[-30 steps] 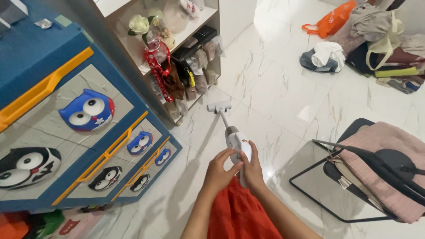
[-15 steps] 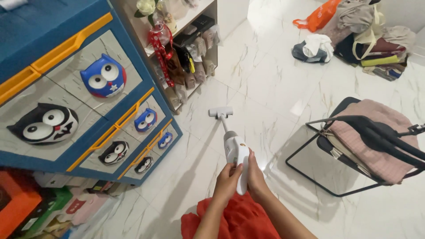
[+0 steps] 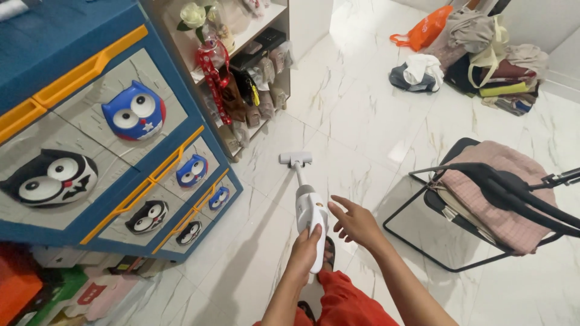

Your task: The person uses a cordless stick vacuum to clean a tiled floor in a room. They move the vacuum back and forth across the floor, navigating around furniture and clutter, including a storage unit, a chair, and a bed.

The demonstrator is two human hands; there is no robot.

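The left hand point(image 3: 307, 246) is gripping the white stick vacuum point(image 3: 310, 214) alone; the right hand point(image 3: 355, 222) is hovering open beside it. One-handed control is risking the nozzle point(image 3: 295, 159) striking the shelf unit point(image 3: 284, 54).

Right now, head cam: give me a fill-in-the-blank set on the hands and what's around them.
1. The left hand grips the handle of a white stick ____.
2. The right hand is ____, fingers spread, off the vacuum.
3. The floor head rests on the ____ floor near the shelf.
4. A pink cloth lies on the black ____ at right.

Missing: vacuum; open; white marble; chair
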